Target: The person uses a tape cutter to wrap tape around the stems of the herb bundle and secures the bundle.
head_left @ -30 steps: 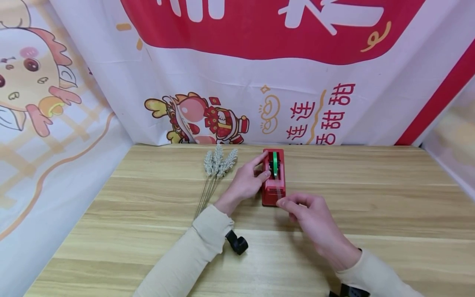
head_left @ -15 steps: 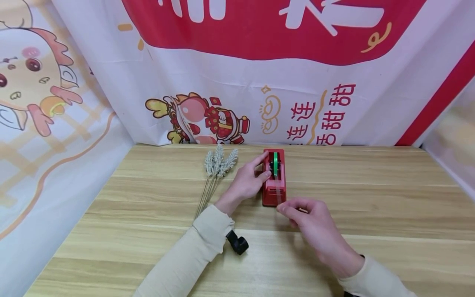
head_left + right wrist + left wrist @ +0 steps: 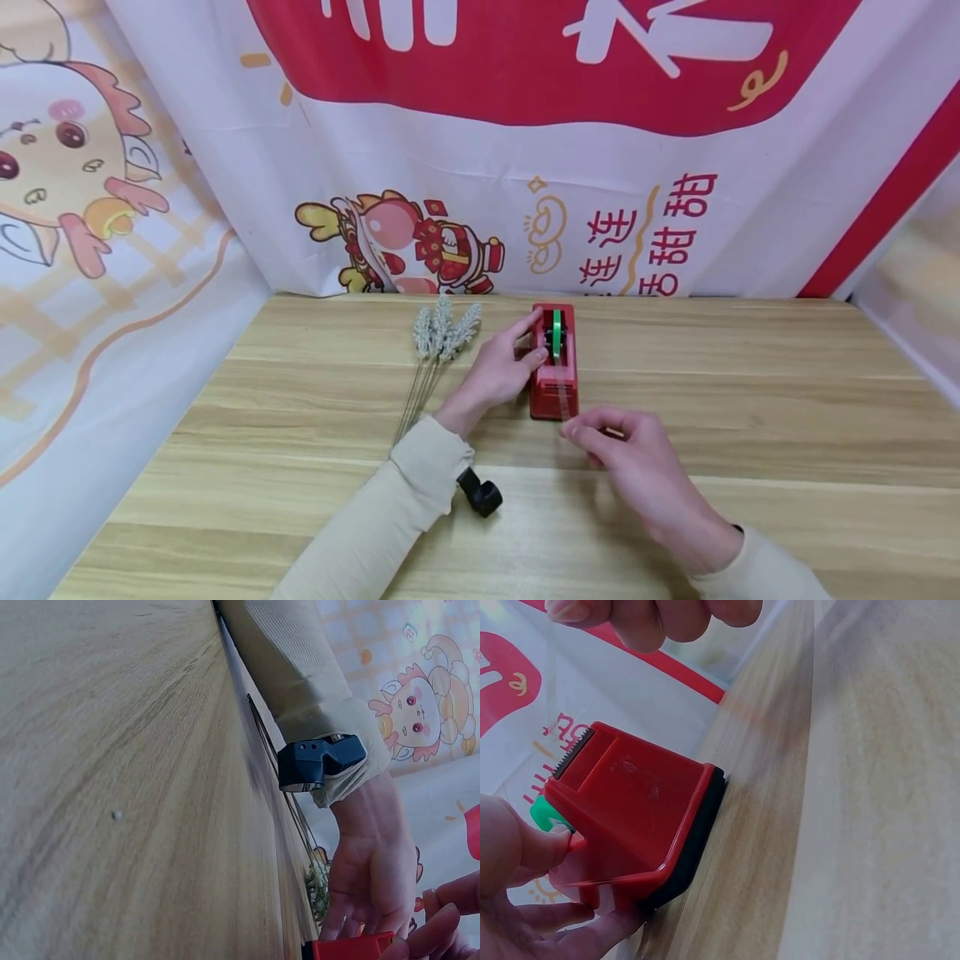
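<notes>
A red tape dispenser (image 3: 553, 407) with a black base stands on the wooden table (image 3: 360, 517), a green roll (image 3: 557, 333) set in its top. My left hand (image 3: 495, 368) grips its left side; in the left wrist view the thumb (image 3: 544, 844) lies near the green roll and the fingers reach along the dispenser's lower side. A strip of clear tape (image 3: 562, 392) runs forward from the roll over the serrated cutter (image 3: 573, 754). Just in front of the dispenser my right hand (image 3: 633, 454) pinches the strip's end between thumb and forefinger.
Several pale grey flower sprigs (image 3: 442, 329) with thin stems lie left of the dispenser, partly behind the left forearm. A black wrist camera (image 3: 480, 492) sits at the left cuff. A printed cloth (image 3: 450, 150) hangs along the table's back edge.
My right hand has drawn slightly toward the body, and the tape strip now reaches farther past the dispenser's front. The left hand and the dispenser have stayed in place.
</notes>
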Action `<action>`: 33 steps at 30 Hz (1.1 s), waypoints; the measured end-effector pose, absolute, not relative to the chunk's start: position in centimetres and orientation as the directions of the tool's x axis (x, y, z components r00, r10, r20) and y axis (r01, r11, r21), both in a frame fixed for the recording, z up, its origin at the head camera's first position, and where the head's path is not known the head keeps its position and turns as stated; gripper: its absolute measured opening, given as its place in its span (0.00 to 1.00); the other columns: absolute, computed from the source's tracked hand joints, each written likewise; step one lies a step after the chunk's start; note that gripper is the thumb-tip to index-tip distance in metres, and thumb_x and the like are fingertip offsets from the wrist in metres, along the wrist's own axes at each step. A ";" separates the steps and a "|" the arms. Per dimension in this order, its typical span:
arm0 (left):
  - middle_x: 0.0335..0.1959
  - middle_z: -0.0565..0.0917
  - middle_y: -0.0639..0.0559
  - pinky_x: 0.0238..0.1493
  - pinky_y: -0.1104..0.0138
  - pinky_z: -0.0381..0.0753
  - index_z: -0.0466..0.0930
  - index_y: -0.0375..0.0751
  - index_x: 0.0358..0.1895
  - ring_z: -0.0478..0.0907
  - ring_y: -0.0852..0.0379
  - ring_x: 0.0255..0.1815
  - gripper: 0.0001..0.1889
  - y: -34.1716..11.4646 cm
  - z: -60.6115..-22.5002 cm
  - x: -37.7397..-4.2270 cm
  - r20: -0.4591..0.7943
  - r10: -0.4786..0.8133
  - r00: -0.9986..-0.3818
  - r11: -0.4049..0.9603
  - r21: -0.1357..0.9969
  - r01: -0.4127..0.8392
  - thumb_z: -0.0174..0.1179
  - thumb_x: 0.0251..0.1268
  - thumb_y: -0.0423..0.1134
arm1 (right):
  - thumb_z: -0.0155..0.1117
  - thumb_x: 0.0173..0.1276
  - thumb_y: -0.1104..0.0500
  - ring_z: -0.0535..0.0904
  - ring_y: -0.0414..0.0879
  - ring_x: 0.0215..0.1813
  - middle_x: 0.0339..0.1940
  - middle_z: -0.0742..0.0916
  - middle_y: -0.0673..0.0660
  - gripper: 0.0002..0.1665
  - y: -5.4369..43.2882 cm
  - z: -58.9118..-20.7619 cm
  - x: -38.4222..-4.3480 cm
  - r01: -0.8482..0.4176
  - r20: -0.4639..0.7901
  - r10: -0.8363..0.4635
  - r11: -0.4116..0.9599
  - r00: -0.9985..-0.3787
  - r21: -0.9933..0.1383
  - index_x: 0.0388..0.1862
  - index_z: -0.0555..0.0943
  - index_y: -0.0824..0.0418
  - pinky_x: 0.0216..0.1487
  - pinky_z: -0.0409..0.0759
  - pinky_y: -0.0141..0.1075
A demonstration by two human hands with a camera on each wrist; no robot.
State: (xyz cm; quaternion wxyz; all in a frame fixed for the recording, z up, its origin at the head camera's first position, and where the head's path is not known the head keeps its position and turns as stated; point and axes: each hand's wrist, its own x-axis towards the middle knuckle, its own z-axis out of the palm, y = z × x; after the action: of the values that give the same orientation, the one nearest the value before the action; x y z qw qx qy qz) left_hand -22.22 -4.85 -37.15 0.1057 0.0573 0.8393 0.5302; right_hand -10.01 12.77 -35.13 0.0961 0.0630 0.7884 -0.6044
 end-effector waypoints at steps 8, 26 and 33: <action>0.84 0.67 0.48 0.83 0.47 0.62 0.59 0.79 0.81 0.67 0.43 0.82 0.34 -4.8 -37.4 -22.2 -0.142 0.192 -0.971 0.449 0.892 -0.042 0.60 0.81 0.44 | 0.72 0.73 0.53 0.77 0.44 0.40 0.39 0.85 0.49 0.14 13.0 -35.3 -9.9 0.246 -0.260 -0.014 0.272 -0.966 -0.930 0.48 0.90 0.62 0.43 0.76 0.34; 0.85 0.65 0.48 0.82 0.46 0.64 0.59 0.76 0.82 0.69 0.41 0.81 0.34 -4.7 -37.2 -22.2 -0.135 0.190 -0.972 0.451 0.892 -0.036 0.59 0.81 0.45 | 0.72 0.73 0.57 0.79 0.46 0.40 0.38 0.88 0.50 0.10 12.9 -35.3 -9.5 0.211 -0.219 0.003 0.276 -0.976 -0.938 0.45 0.90 0.63 0.41 0.78 0.34; 0.85 0.64 0.51 0.83 0.47 0.64 0.58 0.75 0.83 0.68 0.43 0.82 0.34 -4.8 -37.2 -22.2 -0.128 0.201 -0.971 0.451 0.892 -0.024 0.59 0.82 0.45 | 0.69 0.76 0.56 0.78 0.47 0.43 0.45 0.89 0.51 0.11 13.0 -35.6 -9.6 0.241 -0.256 -0.013 0.294 -0.967 -0.925 0.49 0.90 0.62 0.42 0.78 0.35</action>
State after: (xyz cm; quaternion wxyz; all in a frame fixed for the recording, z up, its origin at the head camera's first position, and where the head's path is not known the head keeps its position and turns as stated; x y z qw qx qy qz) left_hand -22.21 -4.81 -37.20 0.1080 0.0523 0.8449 0.5213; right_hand -9.61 13.04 -35.64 0.1076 0.0717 0.7971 -0.5899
